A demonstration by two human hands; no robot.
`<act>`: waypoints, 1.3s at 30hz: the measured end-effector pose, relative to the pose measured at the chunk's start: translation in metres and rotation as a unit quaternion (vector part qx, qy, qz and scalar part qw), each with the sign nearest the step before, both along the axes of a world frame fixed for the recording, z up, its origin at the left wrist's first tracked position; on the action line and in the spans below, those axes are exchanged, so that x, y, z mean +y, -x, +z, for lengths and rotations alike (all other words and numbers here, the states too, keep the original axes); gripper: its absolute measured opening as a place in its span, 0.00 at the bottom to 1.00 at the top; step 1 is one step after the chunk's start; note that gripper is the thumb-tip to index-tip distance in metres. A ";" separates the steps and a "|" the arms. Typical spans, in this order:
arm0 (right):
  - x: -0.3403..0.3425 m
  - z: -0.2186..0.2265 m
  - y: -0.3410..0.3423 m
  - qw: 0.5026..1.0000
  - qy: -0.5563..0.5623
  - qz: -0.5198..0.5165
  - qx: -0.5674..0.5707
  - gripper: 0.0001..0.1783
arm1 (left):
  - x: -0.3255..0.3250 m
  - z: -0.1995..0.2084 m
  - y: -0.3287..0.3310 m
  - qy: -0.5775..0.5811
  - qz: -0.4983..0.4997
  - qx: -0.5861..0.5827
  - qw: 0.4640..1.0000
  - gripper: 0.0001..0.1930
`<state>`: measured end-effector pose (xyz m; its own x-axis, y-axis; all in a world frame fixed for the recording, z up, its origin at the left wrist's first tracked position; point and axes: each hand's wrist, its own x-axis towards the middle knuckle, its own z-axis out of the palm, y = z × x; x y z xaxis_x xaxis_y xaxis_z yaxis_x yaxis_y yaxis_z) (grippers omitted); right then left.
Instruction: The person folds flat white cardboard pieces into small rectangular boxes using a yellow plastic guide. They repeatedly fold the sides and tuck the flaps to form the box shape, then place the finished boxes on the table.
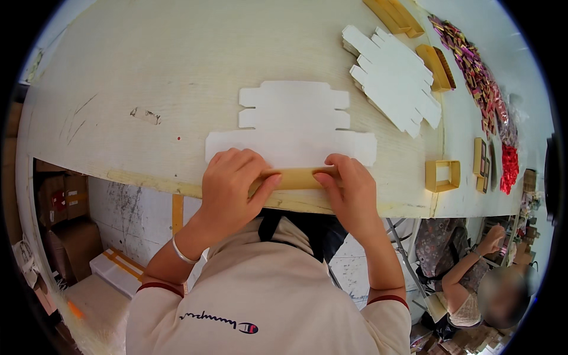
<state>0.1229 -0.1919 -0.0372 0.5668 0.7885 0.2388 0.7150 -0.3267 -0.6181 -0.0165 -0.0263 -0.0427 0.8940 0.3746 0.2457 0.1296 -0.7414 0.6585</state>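
Note:
A flat white die-cut box blank [293, 121] lies on the table in front of me, its notched tabs pointing left and right. Its near flap is bent up and shows a gold outer face [296, 178]. My left hand [236, 182] grips the left end of this flap, thumb on the gold side and fingers curled over the white side. At the right end my right hand [350, 190] pinches the same flap, the thumb pressed to the gold face. Both hands are close to the table's near edge.
A stack of white blanks [393, 80] lies at the far right. Beyond it are gold trays [435, 66], and a small gold box frame [442, 176] stands at right. Colourful small pieces [473, 71] pile along the right wall. A co-worker [467, 290] sits at lower right.

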 end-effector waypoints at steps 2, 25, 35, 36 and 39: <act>0.001 -0.003 -0.001 0.999 0.019 0.005 -0.043 0.12 | -0.004 0.002 -0.003 -0.001 0.026 0.016 1.000 0.07; -0.007 0.001 0.001 0.944 0.046 0.204 -0.257 0.20 | 0.003 -0.003 -0.004 -0.282 -0.164 -0.060 0.943 0.14; 0.018 0.005 -0.008 0.980 0.101 0.156 -0.071 0.06 | 0.016 -0.004 -0.029 -0.120 -0.143 -0.004 0.982 0.07; 0.017 0.007 -0.007 0.982 0.090 0.152 -0.060 0.07 | 0.016 -0.002 -0.030 -0.115 -0.148 0.004 0.982 0.07; 0.013 0.005 -0.001 0.982 0.075 0.142 -0.094 0.10 | 0.017 0.001 -0.027 -0.104 -0.158 -0.049 0.981 0.07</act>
<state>0.1243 -0.1789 -0.0323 0.2748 0.9432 0.1866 0.8878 -0.1744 -0.4259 0.0107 -0.0097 -0.0418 0.9258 0.0163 0.3776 -0.1837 -0.8538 0.4871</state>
